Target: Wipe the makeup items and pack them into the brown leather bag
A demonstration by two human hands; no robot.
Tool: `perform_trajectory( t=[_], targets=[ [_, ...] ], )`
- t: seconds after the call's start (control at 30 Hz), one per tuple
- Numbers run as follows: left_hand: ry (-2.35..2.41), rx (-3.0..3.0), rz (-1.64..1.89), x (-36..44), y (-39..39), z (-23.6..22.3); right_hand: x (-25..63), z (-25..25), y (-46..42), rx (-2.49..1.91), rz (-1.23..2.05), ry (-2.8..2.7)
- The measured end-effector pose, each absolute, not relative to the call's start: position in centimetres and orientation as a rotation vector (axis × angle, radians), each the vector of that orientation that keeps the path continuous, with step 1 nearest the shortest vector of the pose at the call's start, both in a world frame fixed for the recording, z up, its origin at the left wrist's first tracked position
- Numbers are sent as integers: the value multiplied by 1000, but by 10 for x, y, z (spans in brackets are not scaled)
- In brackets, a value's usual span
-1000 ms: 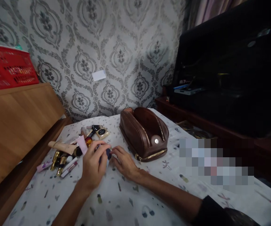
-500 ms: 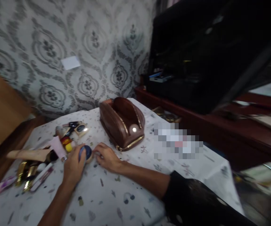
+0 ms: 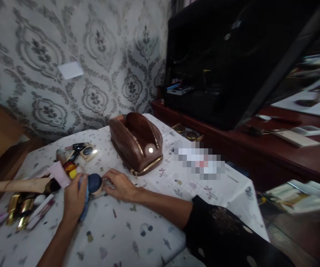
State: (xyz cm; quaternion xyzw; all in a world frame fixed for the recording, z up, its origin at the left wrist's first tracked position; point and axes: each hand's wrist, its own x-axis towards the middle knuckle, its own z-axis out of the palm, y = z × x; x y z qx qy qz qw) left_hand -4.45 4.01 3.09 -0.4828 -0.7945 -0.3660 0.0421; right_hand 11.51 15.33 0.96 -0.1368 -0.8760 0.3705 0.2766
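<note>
The left hand [image 3: 75, 196] holds a blue item [image 3: 95, 182], the right hand [image 3: 122, 188] close beside; an open bag [image 3: 121, 140] stands on the worktop [image 3: 112, 241].

Between the two forearms the patterned counter [image 3: 121, 237] lies bare, leaving a low path in from the front, closed off ahead by the left hand [image 3: 75, 196] and right hand [image 3: 121, 186] around the dark blue round item [image 3: 95, 183]. A bare strip separates the gold compact [image 3: 88, 152] from the brown bag [image 3: 121, 144], whose gaping top admits entry from above; leftward, the pink tube [image 3: 59, 173] and beige tube [image 3: 22, 185] obstruct passage.
</note>
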Motion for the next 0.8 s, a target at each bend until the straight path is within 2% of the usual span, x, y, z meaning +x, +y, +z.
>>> perform_trajectory(
  t=[0.13, 0.57, 0.8],
  targets=[
    [-2437, -1440, -1314, -48, 42, 25, 114, 5, 154, -357, 1050, -2314],
    [-2472, -1638, -965, -49, 38, 19, 108, 2, 157, -353, 1129, -2331],
    [-2456, -1567, -1076, -48, 37, 29, 99, 1, 156, -398, 1127, -2338]
  ],
)
